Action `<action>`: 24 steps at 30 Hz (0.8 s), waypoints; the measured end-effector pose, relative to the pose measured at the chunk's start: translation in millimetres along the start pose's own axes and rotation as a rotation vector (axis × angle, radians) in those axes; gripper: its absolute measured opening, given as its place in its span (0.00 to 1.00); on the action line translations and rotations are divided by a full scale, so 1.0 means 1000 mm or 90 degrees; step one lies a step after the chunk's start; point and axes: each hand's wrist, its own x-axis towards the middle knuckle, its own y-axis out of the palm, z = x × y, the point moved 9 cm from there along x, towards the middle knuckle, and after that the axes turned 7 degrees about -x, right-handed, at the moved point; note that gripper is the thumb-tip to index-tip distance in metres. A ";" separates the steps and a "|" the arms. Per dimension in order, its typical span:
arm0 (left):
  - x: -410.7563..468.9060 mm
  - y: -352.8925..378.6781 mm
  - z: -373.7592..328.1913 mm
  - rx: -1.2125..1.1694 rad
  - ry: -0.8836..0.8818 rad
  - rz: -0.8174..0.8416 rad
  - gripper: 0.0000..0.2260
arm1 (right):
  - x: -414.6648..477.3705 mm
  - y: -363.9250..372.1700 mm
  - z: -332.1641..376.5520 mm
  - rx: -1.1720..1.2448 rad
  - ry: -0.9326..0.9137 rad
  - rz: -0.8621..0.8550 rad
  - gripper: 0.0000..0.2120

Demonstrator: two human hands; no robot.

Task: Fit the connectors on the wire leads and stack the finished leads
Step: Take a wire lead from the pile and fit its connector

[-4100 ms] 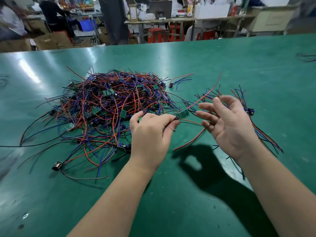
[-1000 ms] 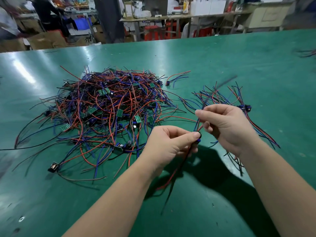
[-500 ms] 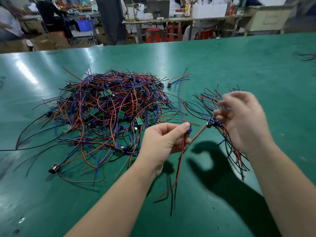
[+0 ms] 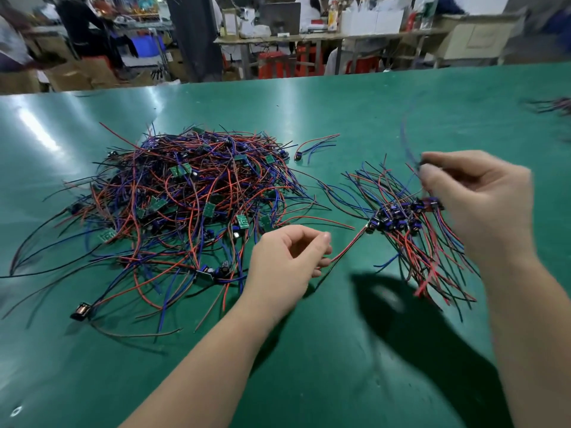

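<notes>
Green tabletop point(image 4: 92, 366): your left hand point(image 4: 287, 261) grip holds red lead point(image 4: 349, 245), running far-right into stack point(image 4: 398, 217); right hand point(image 4: 485, 205) pinches blue wire point(image 4: 404, 131).

A green table point(image 4: 309, 366) carries a wire tangle point(image 4: 185, 205) and stacked leads point(image 4: 411, 230).

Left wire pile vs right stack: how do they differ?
The left pile is far larger and tangled, wires looping every way; the right stack is small, its wires lying roughly aligned. Green boards sit scattered through the left pile; the right stack's dark blue parts cluster in one band. Both are red, blue and black leads on the green table.
</notes>
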 end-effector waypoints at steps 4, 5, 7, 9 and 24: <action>-0.004 0.003 -0.012 0.322 0.129 0.018 0.04 | 0.013 -0.030 -0.023 -0.190 0.027 -0.095 0.07; -0.006 0.008 -0.010 0.373 0.141 0.049 0.06 | 0.014 -0.030 -0.026 -0.232 0.025 -0.085 0.06; -0.010 0.022 -0.004 0.453 0.136 0.126 0.10 | 0.017 -0.018 -0.035 -0.340 0.025 -0.025 0.05; -0.016 0.037 0.005 0.505 0.121 0.206 0.13 | 0.015 -0.002 -0.046 -0.428 0.050 0.055 0.04; -0.047 0.079 0.009 0.533 0.240 0.374 0.22 | -0.044 0.086 -0.081 -0.605 0.093 0.517 0.26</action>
